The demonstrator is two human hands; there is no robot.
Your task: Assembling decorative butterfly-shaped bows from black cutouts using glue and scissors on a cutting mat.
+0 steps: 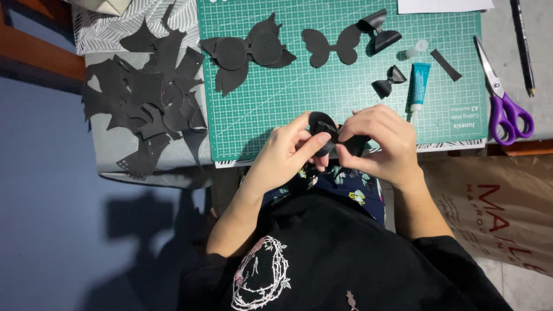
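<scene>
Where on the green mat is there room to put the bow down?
The green cutting mat is bare in the middle, between the black cutouts, the small finished bow and both hands. Its left lower corner is bare too. The scrap pile left of the mat is crowded.

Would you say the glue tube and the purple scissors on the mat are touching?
Apart. The head view shows bare green mat between the glue tube and the purple scissors.
</scene>
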